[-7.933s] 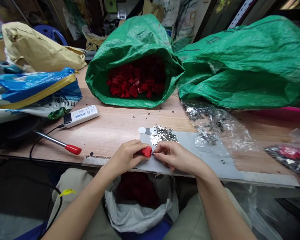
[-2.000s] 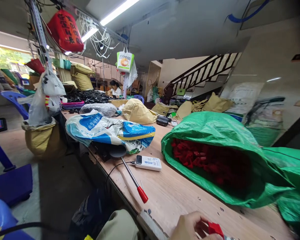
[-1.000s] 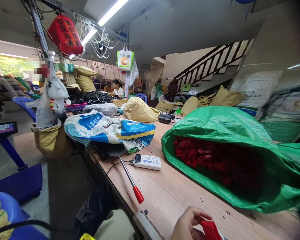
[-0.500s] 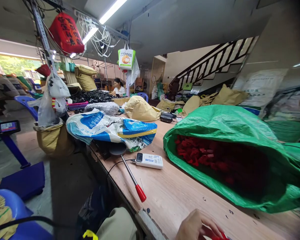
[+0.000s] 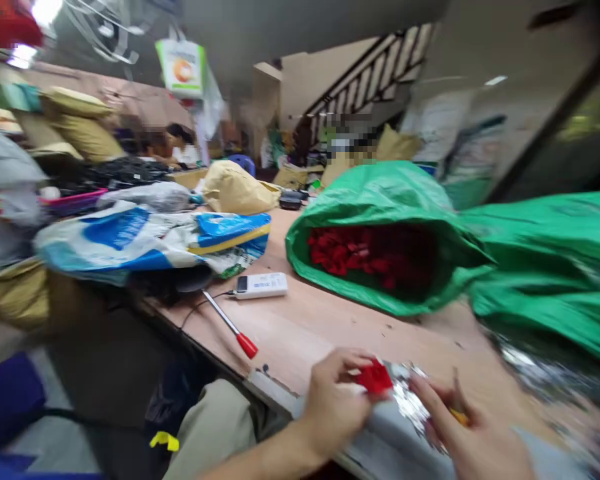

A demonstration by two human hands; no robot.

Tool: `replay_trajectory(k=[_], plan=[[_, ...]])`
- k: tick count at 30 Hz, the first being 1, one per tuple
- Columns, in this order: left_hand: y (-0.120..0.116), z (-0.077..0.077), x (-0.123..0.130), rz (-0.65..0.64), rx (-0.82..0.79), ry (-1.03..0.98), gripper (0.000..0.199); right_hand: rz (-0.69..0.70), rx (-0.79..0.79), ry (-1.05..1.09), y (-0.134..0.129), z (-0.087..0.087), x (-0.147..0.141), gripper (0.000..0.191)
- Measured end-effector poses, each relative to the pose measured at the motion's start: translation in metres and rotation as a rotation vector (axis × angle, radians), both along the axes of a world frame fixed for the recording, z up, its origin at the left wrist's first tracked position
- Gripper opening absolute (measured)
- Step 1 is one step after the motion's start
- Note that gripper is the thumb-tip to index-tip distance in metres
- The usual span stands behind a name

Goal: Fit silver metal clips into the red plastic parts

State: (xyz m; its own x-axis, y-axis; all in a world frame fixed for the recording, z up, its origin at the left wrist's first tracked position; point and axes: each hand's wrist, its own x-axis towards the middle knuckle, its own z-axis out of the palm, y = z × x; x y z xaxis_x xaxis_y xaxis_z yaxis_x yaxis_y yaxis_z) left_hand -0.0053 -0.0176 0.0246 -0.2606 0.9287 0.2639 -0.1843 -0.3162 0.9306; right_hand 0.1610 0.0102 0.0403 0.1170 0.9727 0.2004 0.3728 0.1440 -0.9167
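My left hand (image 5: 337,397) is closed, with a small red folded piece (image 5: 375,379) pinched between thumb and fingers over the front edge of the table. Beside it my right hand (image 5: 460,427), blurred, has its fingers closed at a crumpled, shiny silver piece (image 5: 413,395) that looks like foil. A thin pointed tip with a yellow-orange part (image 5: 459,415) sticks up by the right fingers; its kind is unclear. Beyond both hands, a green woven sack (image 5: 380,190) lies on its side, its mouth facing me, and many red pieces (image 5: 343,252) fill it.
On the wooden table (image 5: 300,327) lie a white cabled device (image 5: 261,285) and a rod with a red handle (image 5: 247,345). A blue-and-white sack (image 5: 115,240) lies at the left. Another green sack (image 5: 545,247) and shiny silver material (image 5: 535,373) are at the right. A person (image 5: 183,147) sits far back.
My view has swung right and down. The left hand has come further into view with the red piece, and my right hand has appeared with the silver piece.
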Motion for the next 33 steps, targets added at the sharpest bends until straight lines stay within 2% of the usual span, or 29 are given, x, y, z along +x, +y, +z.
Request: replay_trajectory(k=[1, 3, 7, 12, 17, 23, 29, 33], plan=[[-0.001, 0.0, -0.001, 0.016, -0.006, -0.014, 0.033, -0.014, -0.058, 0.019, -0.004, 0.003, -0.003, 0.038], [-0.002, -0.001, -0.002, 0.004, 0.015, -0.005, 0.031, -0.04, -0.068, 0.132, -0.009, 0.01, -0.011, 0.044], [-0.003, -0.003, -0.004, 0.008, 0.106, 0.112, 0.023, -0.046, -0.047, 0.201, -0.016, 0.017, -0.023, 0.041], [-0.01, -0.001, -0.004, 0.038, 0.144, 0.188, 0.02, 0.006, 0.035, 0.104, -0.024, 0.017, -0.028, 0.034], [-0.012, 0.001, -0.005, 0.061, 0.192, 0.268, 0.018, -0.003, 0.114, -0.037, -0.025, 0.01, -0.03, 0.029], [-0.01, 0.0, -0.008, 0.105, 0.29, 0.357, 0.018, 0.035, 0.137, -0.045, -0.025, 0.011, -0.034, 0.029], [-0.008, -0.002, -0.011, 0.125, 0.348, 0.328, 0.025, 0.099, 0.036, 0.016, -0.024, 0.01, -0.031, 0.034], [-0.008, 0.0, -0.013, 0.09, 0.372, 0.308, 0.028, 0.168, -0.24, 0.302, -0.019, 0.008, -0.029, 0.038]])
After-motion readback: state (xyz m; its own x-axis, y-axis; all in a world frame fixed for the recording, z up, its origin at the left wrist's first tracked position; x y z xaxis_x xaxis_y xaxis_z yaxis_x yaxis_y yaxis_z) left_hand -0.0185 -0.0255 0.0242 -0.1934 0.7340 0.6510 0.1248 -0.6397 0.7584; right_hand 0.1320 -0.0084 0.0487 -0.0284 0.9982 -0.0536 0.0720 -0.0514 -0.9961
